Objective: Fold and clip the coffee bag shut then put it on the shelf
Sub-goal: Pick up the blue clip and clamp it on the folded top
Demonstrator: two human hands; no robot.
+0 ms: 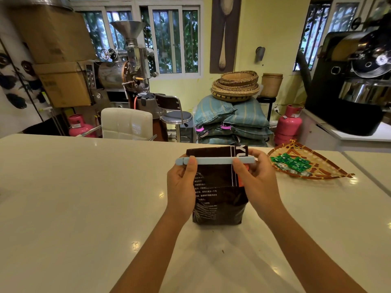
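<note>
A dark brown coffee bag [219, 205] with white print stands upright on the white counter [84, 197], its top folded over. A long pale blue clip [214, 160] lies across the folded top. My left hand [182, 185] grips the clip's left end and the bag's left side, thumb on the clip. My right hand [255, 176] pinches the clip's right end and holds the bag's right edge. No shelf can be made out from here.
A woven fan-shaped tray [330, 173] with green sachets [291, 162] lies on the counter to the right. Beyond the counter are a cream chair [127, 123], a stool, stacked sacks, baskets, pink gas cylinders and coffee roasters.
</note>
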